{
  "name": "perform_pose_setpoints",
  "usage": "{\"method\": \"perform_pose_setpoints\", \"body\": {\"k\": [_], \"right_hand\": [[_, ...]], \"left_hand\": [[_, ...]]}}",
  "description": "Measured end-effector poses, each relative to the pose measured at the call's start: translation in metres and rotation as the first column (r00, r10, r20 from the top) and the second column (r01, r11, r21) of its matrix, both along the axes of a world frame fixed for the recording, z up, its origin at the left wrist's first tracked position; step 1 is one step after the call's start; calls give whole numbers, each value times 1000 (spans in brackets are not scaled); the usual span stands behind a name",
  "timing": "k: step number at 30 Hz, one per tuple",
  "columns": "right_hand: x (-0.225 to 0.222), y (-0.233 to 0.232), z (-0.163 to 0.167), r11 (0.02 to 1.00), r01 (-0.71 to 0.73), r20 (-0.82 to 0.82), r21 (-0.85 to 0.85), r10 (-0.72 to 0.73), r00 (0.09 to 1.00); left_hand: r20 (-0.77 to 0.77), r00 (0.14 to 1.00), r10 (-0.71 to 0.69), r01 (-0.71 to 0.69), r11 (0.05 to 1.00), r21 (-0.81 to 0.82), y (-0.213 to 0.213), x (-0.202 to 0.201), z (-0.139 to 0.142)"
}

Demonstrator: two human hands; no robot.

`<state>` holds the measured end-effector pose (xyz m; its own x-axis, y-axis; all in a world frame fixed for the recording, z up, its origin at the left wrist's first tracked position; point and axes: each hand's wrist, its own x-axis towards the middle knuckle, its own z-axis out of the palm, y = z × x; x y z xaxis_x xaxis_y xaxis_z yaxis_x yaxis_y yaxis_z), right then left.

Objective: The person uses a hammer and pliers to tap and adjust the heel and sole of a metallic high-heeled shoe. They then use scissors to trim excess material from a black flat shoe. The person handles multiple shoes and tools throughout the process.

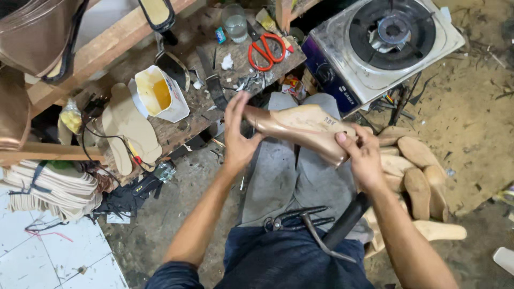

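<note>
Nearest the camera, across the person's lap, lay a pair of dark metal pliers (292, 220) and a hammer (334, 230) with a black handle, resting on grey cloth over dark blue trousers. Just beyond them, the two bare forearms reached forward over the knees.

Between the hands was a shoe (302, 128), a wooden form with tan leather pulled around it, held sole-up above the knees and lying across the view, toe end to the left. The left hand (238, 134) was pressed against the toe end, palm on the leather and fingers spread upward, not fully wrapped around it. The right hand (364, 158) was closed around the heel end, thumb on the bare wooden sole and fingers curled beneath.

Beside the right knee, on the ground, sat a heap of pale wooden shoe forms (423, 182). To the left, a stack of flat pale insoles (51, 187) lay near the white floor tiles.

Farther out, a worn wooden workbench (201, 109) carried a white tub (159, 93) of yellow glue, cut insole shapes (128, 128) just beside it, scissors (266, 51) with orange handles and a clear plastic cup (234, 22). Right of the bench, well apart from the hands, stood a single-burner gas stove (383, 45) on the dirty ground. At the far left edge hung bronze-coloured leather pieces (32, 37) over a wooden rail.
</note>
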<state>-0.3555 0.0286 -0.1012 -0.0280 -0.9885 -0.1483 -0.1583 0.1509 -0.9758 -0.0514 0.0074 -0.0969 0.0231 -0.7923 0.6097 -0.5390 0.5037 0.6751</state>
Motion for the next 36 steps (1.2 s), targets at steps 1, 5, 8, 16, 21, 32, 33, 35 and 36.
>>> {"method": "perform_pose_setpoints", "body": {"k": [1,5,8,16,21,32,33,35,36], "right_hand": [[12,11,-2,998,19,-17,-61,-20,1000],[65,59,0,953,80,65,-292,-63,996],[98,80,11,878,-12,-18,-479,3,1000],[90,88,27,733,-278,-307,-621,98,947],[85,99,14,816,-241,-308,-525,81,948],[50,80,13,991,121,615,61,-133,777],[48,77,16,992,126,585,17,-112,803],[42,70,27,989,132,521,-65,-79,850],[36,64,34,992,119,479,-42,-85,874]], "left_hand": [[-443,896,-26,134,967,216,5,-8,-6],[-962,52,268,647,725,237,11,-53,-29],[-979,-91,184,759,649,52,2,-60,-30],[-988,-60,139,864,503,18,8,-49,-16],[-989,-150,7,833,540,-123,10,-64,-15],[-993,115,-26,722,689,66,17,-58,-2],[-990,134,-37,717,694,71,17,-58,0],[-997,77,-17,731,681,45,17,-54,7],[-999,51,-8,742,670,33,17,-49,11]]}}
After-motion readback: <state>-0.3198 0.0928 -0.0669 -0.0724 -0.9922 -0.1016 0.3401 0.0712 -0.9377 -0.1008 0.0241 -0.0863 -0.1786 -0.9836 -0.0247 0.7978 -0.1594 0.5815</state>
